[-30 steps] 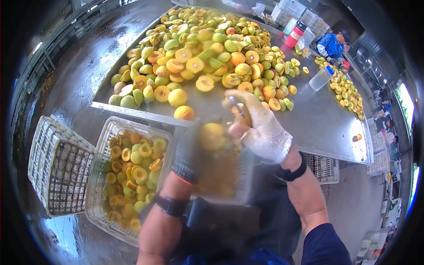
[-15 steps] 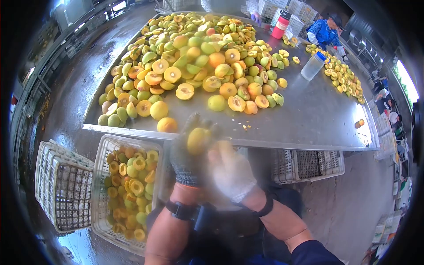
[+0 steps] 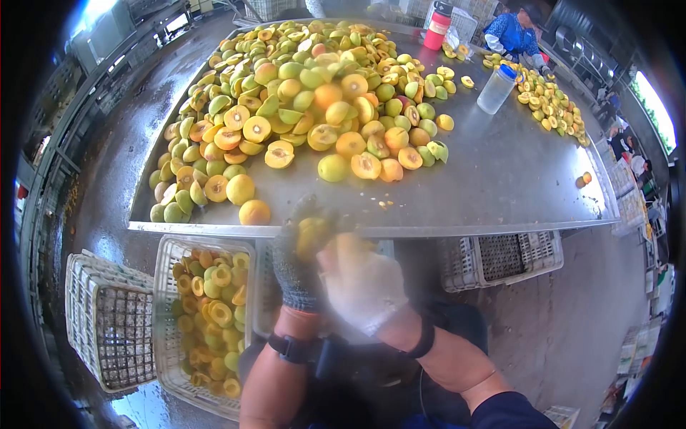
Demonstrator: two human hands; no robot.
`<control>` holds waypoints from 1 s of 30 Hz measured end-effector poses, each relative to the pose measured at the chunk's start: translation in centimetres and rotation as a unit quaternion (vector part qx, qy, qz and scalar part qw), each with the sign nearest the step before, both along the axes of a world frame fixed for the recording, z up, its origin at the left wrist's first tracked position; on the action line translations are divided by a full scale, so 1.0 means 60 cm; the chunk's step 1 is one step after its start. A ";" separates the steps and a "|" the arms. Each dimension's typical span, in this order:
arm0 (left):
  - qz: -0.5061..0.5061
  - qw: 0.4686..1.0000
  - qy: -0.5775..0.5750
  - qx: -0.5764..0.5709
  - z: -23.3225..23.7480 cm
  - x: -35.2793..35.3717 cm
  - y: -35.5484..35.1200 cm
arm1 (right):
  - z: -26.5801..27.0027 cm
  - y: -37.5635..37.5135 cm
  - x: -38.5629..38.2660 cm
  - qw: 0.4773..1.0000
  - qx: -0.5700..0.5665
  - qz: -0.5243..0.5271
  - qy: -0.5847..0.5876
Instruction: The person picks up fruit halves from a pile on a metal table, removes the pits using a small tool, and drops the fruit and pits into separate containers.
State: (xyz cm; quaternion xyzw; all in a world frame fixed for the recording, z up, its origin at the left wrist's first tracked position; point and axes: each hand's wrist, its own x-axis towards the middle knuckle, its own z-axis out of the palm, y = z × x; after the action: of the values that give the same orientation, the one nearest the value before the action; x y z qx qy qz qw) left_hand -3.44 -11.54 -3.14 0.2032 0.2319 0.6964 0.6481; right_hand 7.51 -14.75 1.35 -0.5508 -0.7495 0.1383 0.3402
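My left hand (image 3: 299, 261), in a dark grey knitted glove, is closed around a yellow peach (image 3: 312, 236) in front of the table edge. Close against it is my right hand (image 3: 364, 286) in a white glove, its fingers curled. A pale yellowish shape shows at those fingers, but haze and motion blur hide what it is. Beyond both hands, a large heap of whole and halved peaches (image 3: 279, 154), green to orange, covers much of the metal table (image 3: 486, 193). Some cut faces show stones.
At lower left, a white crate (image 3: 163, 314) holds peach halves beside another crate (image 3: 107, 322). More crates (image 3: 500, 261) are under the table. A blue-lidded bottle (image 3: 496, 89) and a red bottle (image 3: 437, 28) stand on top. A person in blue (image 3: 511, 36) works by a second pile (image 3: 550, 107).
The camera view has shifted slightly. Both hands stay together and have moved slightly down and left in view, the peach still in my left hand and turned a little.
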 end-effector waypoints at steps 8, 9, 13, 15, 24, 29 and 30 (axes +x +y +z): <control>-0.008 0.997 -0.068 -0.039 0.003 0.005 -0.008 | -0.001 -0.007 -0.006 0.997 -0.025 -0.003 -0.071; -0.006 0.996 -0.077 -0.043 0.009 0.007 -0.008 | 0.002 -0.009 -0.008 0.997 -0.040 -0.008 -0.071; 0.012 0.997 -0.057 -0.050 0.020 0.006 -0.012 | 0.017 -0.011 -0.016 0.992 -0.094 -0.007 -0.081; 0.015 0.998 -0.045 -0.048 0.011 0.002 -0.013 | 0.022 -0.012 -0.015 0.992 -0.104 0.003 -0.067; 0.071 0.994 0.042 -0.071 0.014 -0.009 -0.008 | 0.003 -0.004 -0.008 0.997 -0.061 0.046 -0.032; 0.041 0.998 0.014 -0.045 -0.003 -0.017 0.001 | -0.003 -0.019 -0.014 0.999 0.007 0.017 0.041; 0.032 0.998 -0.003 -0.047 -0.003 -0.017 0.003 | -0.002 -0.017 -0.014 0.999 0.029 0.025 0.033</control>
State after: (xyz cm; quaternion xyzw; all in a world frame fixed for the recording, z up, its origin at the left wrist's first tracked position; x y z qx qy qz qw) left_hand -4.48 -11.38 -3.31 0.1629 0.2691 0.7056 0.6349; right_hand 6.69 -15.78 1.24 -0.5171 -0.7551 0.1424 0.3770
